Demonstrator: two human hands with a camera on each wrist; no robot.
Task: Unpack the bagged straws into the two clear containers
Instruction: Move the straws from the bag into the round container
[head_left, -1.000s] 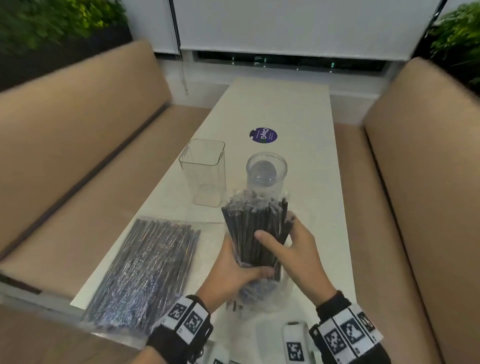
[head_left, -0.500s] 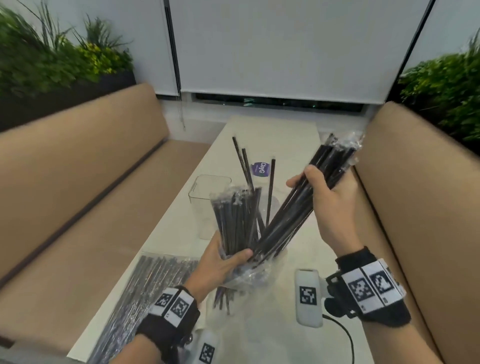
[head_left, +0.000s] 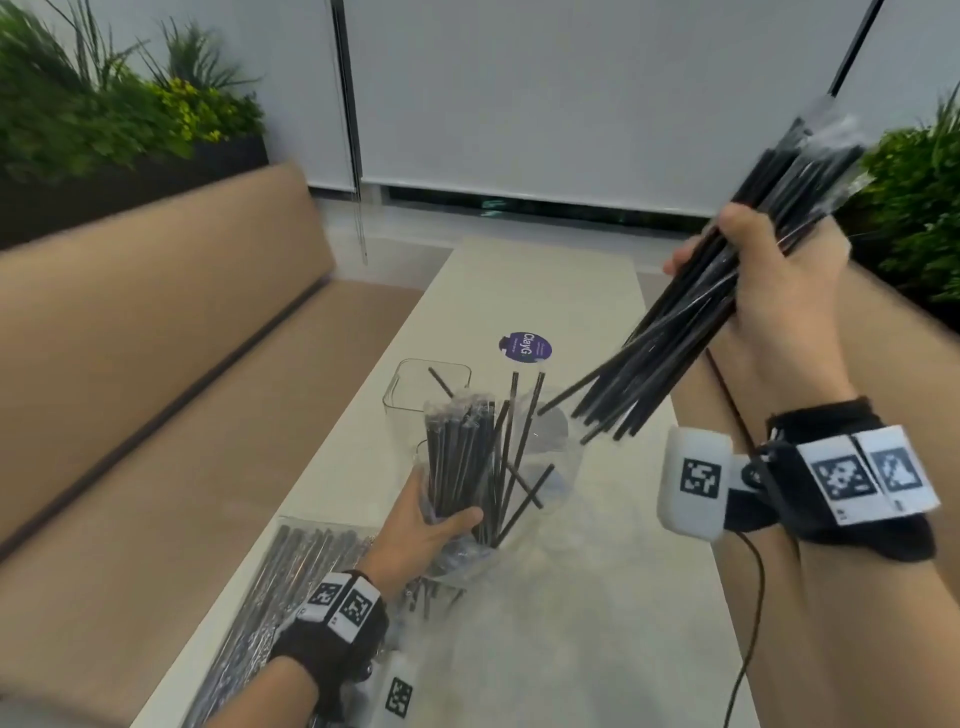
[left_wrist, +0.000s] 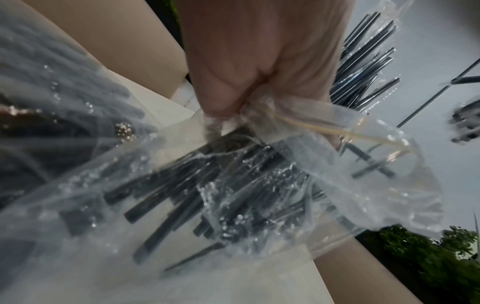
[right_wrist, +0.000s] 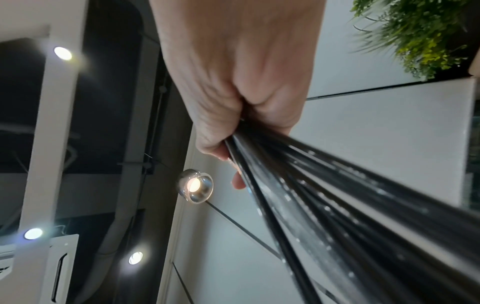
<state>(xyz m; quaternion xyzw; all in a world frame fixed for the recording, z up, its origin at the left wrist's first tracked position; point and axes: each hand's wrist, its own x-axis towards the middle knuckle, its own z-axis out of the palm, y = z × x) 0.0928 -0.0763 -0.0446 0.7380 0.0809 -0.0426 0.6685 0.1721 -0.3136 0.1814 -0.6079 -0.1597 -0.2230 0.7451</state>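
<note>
My left hand (head_left: 423, 525) grips a clear plastic bag (head_left: 467, 551) with black straws (head_left: 462, 457) standing in it, low over the white table (head_left: 545, 623); the left wrist view shows the crumpled bag (left_wrist: 259, 195) under my fist (left_wrist: 259, 67). My right hand (head_left: 758, 291) is raised at the upper right and holds a thick bundle of black straws (head_left: 691, 306) slanting down toward the bag, seen close in the right wrist view as straws (right_wrist: 350, 216) in my hand (right_wrist: 241, 86). A square clear container (head_left: 410, 395) stands behind the bag. A round clear container (head_left: 550, 431) is mostly hidden behind bag and straws.
A second full bag of black straws (head_left: 280, 587) lies flat at the table's near left edge. A purple round sticker (head_left: 524, 346) sits mid-table. Tan benches (head_left: 156, 374) run along both sides, with plants (head_left: 114, 109) behind them. A cable (head_left: 748, 597) hangs from my right wrist.
My right hand has pulled a big bundle of straws out of the bag and lifted it up and to the right. The left hand keeps holding the bag with the remaining straws.
</note>
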